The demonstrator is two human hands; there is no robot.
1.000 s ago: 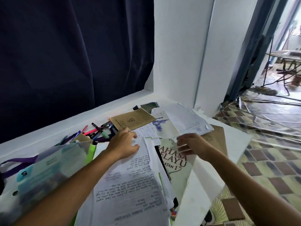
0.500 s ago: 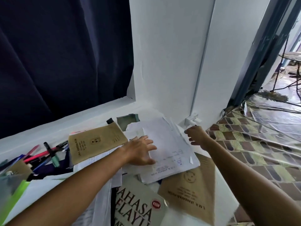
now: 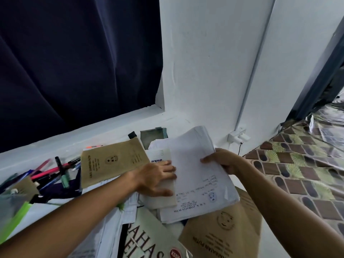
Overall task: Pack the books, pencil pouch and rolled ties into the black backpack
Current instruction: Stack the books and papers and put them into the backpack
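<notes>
Two hands: both of yours were on the same white paper stack [image 3: 195,175], which lay on top of the pile at the back of the table [image 3: 61,148].
Right grip: your right hand [image 3: 223,161] held the stack's right edge, thumb on top of the sheets and fingers curled underneath.
Left grip: your left hand [image 3: 158,175] lay flat with straight fingers, pressing on a small white booklet [image 3: 163,183] and touching the stack's left edge; it held nothing.
Paper stack: its far end was lifted off the pile, while its printed near end rested on a brown exercise book [image 3: 223,231].
Books: a second brown exercise book [image 3: 111,161] lay just left of your left hand, and a textbook with large lettering [image 3: 149,239] sat at the near edge under your left forearm.
Pens: you had a loose scatter of pens and markers [image 3: 54,172] on the left of the table, beside the second brown book.
Pouch, ties, backpack: you could not pick any of them out with certainty in the head view.
Beyond the table: a dark curtain [image 3: 74,62] hung behind it, a white wall [image 3: 214,62] stood to the right, and a patterned floor [image 3: 297,174] ran alongside your right arm.
</notes>
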